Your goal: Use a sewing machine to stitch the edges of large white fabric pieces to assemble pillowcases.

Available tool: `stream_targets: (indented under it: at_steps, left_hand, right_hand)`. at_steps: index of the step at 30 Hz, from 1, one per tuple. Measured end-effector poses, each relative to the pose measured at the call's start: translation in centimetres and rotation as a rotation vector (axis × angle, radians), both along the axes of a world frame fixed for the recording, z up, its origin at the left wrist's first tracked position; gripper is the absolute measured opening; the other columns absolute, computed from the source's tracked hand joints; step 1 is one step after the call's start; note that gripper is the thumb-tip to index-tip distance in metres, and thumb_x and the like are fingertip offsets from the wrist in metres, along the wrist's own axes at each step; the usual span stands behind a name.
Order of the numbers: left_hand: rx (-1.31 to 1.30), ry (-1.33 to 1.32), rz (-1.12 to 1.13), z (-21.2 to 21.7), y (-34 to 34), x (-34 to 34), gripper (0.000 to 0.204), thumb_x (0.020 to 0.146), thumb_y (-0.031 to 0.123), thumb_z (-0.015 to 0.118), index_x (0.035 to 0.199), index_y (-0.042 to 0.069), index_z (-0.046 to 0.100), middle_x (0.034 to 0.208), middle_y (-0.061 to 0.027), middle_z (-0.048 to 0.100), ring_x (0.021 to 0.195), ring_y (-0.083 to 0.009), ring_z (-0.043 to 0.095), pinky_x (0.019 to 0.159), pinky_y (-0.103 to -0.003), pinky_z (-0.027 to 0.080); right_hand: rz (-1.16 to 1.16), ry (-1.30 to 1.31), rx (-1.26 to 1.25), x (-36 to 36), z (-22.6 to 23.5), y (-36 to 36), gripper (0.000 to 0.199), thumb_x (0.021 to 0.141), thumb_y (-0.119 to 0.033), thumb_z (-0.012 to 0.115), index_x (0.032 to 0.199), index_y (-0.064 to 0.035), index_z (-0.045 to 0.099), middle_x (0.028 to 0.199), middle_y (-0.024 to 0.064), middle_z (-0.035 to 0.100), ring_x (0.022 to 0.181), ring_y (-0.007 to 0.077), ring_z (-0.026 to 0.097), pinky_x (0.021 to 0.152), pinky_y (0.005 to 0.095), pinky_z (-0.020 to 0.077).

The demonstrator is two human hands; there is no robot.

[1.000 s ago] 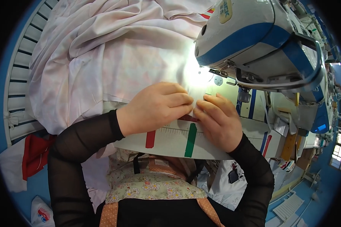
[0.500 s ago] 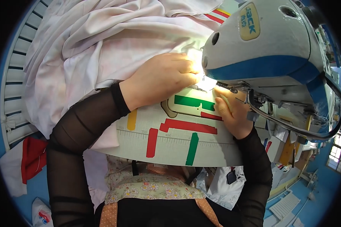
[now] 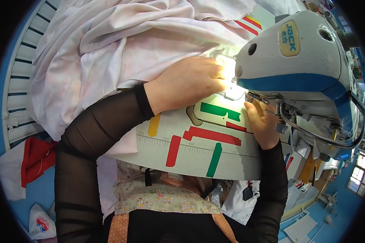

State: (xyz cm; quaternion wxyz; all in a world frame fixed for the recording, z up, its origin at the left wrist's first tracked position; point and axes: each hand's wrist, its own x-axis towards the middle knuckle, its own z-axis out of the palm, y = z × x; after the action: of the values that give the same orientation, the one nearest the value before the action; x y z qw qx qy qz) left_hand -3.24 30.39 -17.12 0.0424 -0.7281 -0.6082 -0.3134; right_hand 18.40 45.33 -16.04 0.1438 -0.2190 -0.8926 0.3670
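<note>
A sewing machine [image 3: 292,56] with a white and blue head stands at the right, its lamp glaring over the needle area. My left hand [image 3: 190,83] is closed beside the lit needle area, its curled fingers on the edge of the pale pink fabric [image 3: 150,52]. The fingertips are partly lost in the glare. Under the machine head, my right hand [image 3: 265,123] rests on the right side of the needle area, thumb raised. Its other fingers are mostly hidden behind the machine parts, so its grip does not show.
Red, green and yellow tape strips mark the machine bed [image 3: 190,156], which carries a printed ruler. Fabric spreads over the far left, next to a white slatted rack [image 3: 18,81]. Red and white cloth [image 3: 36,162] lies lower left. A bent metal bar [image 3: 312,139] curves below the machine head.
The whole view has shifted, so the machine and table sit further right in the picture. Both hands stay by the needle area, with the right thumb slightly more upright.
</note>
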Motion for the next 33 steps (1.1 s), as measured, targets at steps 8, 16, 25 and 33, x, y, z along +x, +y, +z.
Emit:
stream_targets:
  at_steps: [8,16,25,33]
  left_hand:
    - [0.045,0.138,0.192,0.8,-2.7,-1.3,0.009,0.078,0.010,0.057,0.086,0.007,0.060,0.086,-0.0065,0.059,0.086,-0.0241,0.060,0.074,-0.036,0.049]
    - [-0.342,0.272,0.720,4.0,-19.3,-4.6,0.019,0.077,0.005,0.056,0.095,0.003,0.061,0.089,-0.0130,0.061,0.082,-0.0367,0.058,0.071,-0.045,0.049]
    - [-0.610,-0.757,0.286,6.1,-16.9,7.5,0.025,0.090,0.011,0.054,0.111,-0.001,0.061,0.092,-0.0134,0.065,0.082,-0.0225,0.059,0.075,-0.032,0.046]
    - [-0.565,-1.410,0.069,6.4,-13.0,13.1,0.030,0.094,0.021,0.055,0.112,-0.003,0.060,0.101,-0.0172,0.067,0.089,-0.0287,0.066,0.081,-0.034,0.050]
  right_hand:
    - [-0.017,-0.112,0.190,0.4,-0.1,0.6,0.025,0.089,-0.013,0.067,0.109,0.0015,0.070,0.092,0.0131,0.072,0.082,0.0147,0.067,0.076,0.0256,0.0514]
    - [-0.205,0.142,-0.024,5.5,0.9,-1.7,0.019,0.095,-0.008,0.057,0.109,-0.0016,0.068,0.092,0.0085,0.071,0.080,0.0098,0.064,0.065,0.0215,0.0451]
    - [-0.038,0.383,-0.874,8.7,0.6,-15.7,0.030,0.097,-0.007,0.049,0.126,0.0020,0.052,0.105,0.0192,0.068,0.093,0.0206,0.068,0.052,0.0187,0.0444]
    - [-0.019,0.334,-0.838,8.1,-4.0,-23.5,0.052,0.085,-0.001,0.059,0.135,-0.0002,0.042,0.129,0.0174,0.056,0.116,0.0255,0.059,0.063,0.0261,0.0549]
